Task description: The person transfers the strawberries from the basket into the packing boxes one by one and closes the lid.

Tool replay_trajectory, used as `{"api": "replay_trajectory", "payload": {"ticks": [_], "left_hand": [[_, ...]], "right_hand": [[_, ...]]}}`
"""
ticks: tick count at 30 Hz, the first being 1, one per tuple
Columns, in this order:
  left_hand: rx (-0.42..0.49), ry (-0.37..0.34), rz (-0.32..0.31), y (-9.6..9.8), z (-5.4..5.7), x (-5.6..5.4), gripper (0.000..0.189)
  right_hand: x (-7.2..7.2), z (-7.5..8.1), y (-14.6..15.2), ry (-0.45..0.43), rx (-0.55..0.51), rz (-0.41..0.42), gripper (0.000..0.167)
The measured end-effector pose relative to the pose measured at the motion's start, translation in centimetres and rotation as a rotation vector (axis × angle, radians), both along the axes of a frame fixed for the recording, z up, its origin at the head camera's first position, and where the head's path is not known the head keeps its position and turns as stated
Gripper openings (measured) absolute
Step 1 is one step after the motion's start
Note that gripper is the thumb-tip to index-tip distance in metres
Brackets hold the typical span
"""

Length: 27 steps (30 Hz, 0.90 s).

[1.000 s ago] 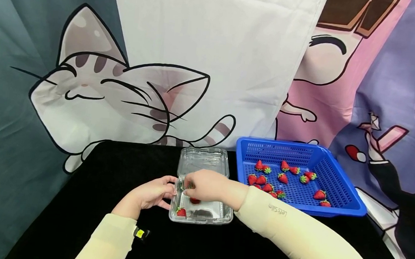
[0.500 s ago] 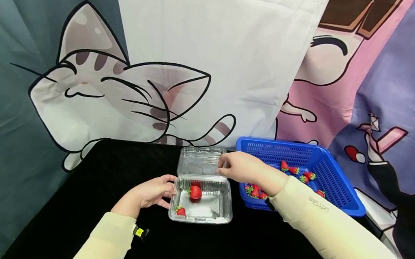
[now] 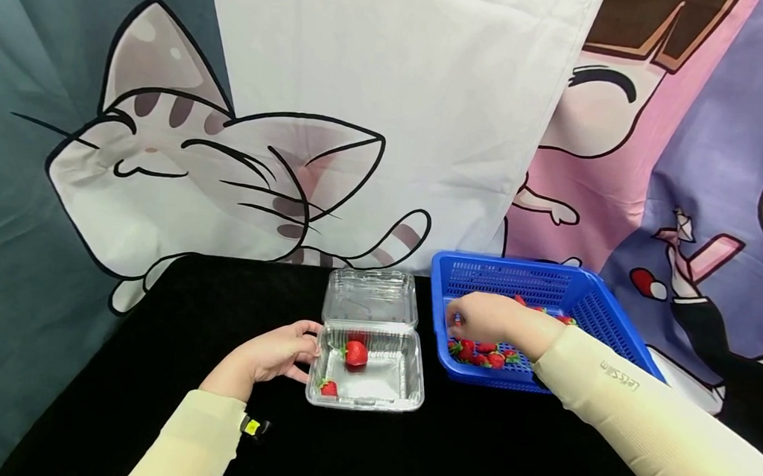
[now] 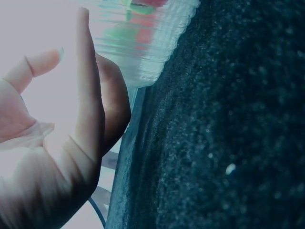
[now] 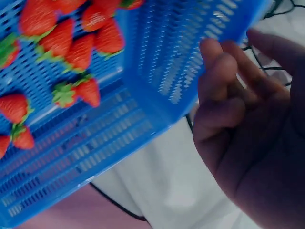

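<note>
My left hand [image 3: 278, 353] is at the left wall of a clear plastic clamshell box [image 3: 364, 402], its fingers spread along that side and fingertips right at the rim. The box stands with its lid [image 3: 372, 297] raised back. Inside lie two strawberries, a larger one [image 3: 355, 354] towards the back left and a smaller one [image 3: 328, 388] in the front left corner. My right hand [image 3: 492, 320] reaches over the left part of a blue basket [image 3: 617, 324], fingertips close to a strawberry [image 3: 457, 319]. In the right wrist view its fingers [image 5: 219, 71] are loosely bent with nothing between them.
Several strawberries [image 5: 57, 40] lie in the blue perforated basket, some partly hidden by the right hand and forearm in the head view. Black cloth [image 3: 338, 451] covers the table. Behind it hangs a printed cloth with a cartoon cat [image 3: 178, 177].
The right hand has moved from over the clamshell box rightwards to the blue basket, uncovering the larger strawberry in the box. The left hand stays at the box's left side.
</note>
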<state>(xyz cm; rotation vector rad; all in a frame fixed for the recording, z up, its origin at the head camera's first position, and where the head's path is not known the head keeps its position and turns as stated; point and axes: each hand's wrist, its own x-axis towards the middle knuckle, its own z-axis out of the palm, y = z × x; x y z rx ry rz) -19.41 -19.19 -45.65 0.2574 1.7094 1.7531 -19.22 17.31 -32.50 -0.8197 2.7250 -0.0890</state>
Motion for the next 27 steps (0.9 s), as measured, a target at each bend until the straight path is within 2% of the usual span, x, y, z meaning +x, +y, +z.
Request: {"api": "replay_trajectory", "payload": {"ticks": [3,6,12,19,27], "left_hand": [[0.000,0.003,0.001,-0.1,0.0,0.1,0.057],[-0.002,0.005,0.002,-0.1,0.1,0.0,0.057],[-0.014,0.010,0.003,0.0,0.1,-0.1,0.057],[-0.015,0.014,0.003,0.2,0.0,-0.2,0.057],[-0.023,0.012,0.017,0.1,-0.1,-0.2,0.057]], "right_hand": [[0.0,-0.5,0.4,-0.061,0.047,0.060,0.011],[0.2,-1.1,0.5,-0.132,0.093,0.074,0.014],[0.5,-2.3,0.3,-0.197,0.152,0.025,0.025],[0.2,-3.5,0.4,-0.233,0.194,-0.002,0.027],[0.1,-3.5,-0.2,-0.293,0.254,-0.029,0.032]]}}
